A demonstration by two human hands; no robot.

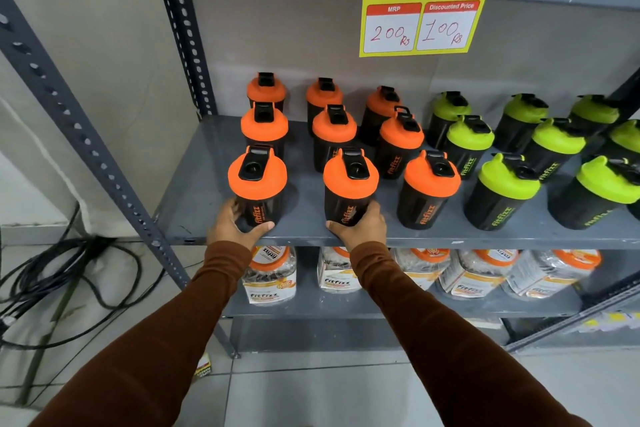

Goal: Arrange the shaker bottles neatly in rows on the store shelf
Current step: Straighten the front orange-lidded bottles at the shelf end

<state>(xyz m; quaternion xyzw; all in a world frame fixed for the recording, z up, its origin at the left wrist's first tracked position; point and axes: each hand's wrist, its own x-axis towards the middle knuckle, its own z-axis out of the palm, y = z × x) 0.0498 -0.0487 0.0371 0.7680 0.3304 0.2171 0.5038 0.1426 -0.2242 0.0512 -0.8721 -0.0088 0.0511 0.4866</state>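
Black shaker bottles stand upright in rows on a grey metal shelf (pixel 194 191). Those on the left carry orange lids, those on the right green lids (pixel 505 180). My left hand (pixel 235 227) wraps the base of the front-left orange-lidded bottle (pixel 258 184) near the shelf's front edge. My right hand (pixel 360 227) grips the base of the front-middle orange-lidded bottle (pixel 349 185). A third front orange-lidded bottle (pixel 429 191) stands untouched to the right. Both held bottles rest on the shelf.
A price sign (pixel 426 3) hangs from the shelf above. Clear jars with orange lids (pixel 270 274) fill the lower shelf. A perforated grey upright (pixel 79 135) frames the left side. Black cables (pixel 69 274) lie on the floor at left.
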